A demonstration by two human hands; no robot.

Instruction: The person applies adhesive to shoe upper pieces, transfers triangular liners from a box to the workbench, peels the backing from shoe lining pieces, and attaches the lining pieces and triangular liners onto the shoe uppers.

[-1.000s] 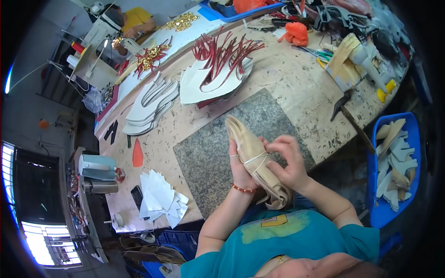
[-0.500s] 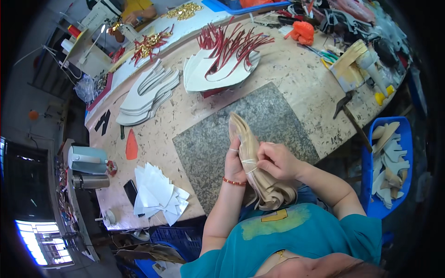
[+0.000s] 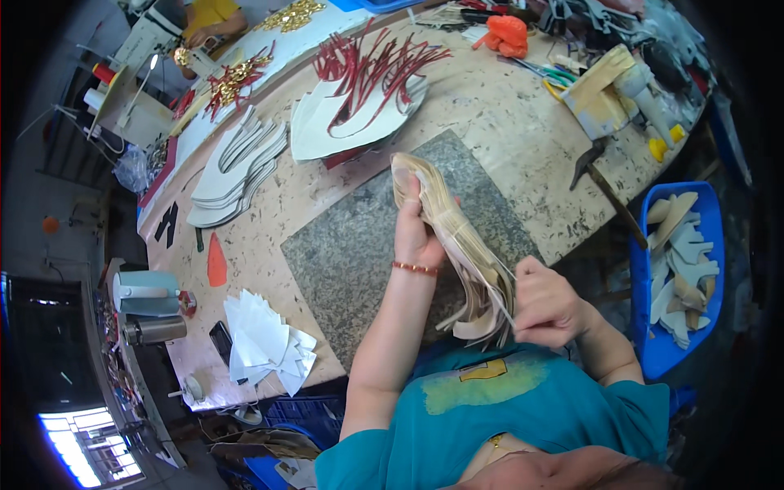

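My left hand [image 3: 418, 233] is closed round the upper part of a bundle of thin, curved beige pieces [image 3: 454, 224], its thumb pressed on the near side. The stacked edges fan out toward my body at the lower end. Beside that end my right hand [image 3: 549, 304] is curled into a fist, gripping a thin white band [image 3: 510, 304] that runs stretched along the bundle's lower right side. Most of the band's loop is hidden. Beneath the bundle lies a dark speckled stone slab [image 3: 343, 253] on the worktable.
White sheet pieces [image 3: 268, 343] overlap a phone at left. Farther back are stacked pale curved panels [image 3: 233, 175] and white panels [image 3: 314, 131] topped with red strips. A hammer [image 3: 600, 175] lies at right, above a blue bin [image 3: 686, 351] of scraps. Another person sits beyond the table.
My right hand has moved down and right, drawing the white band from the bundle's middle toward its lower end. The bundle has shifted slightly away from my body.
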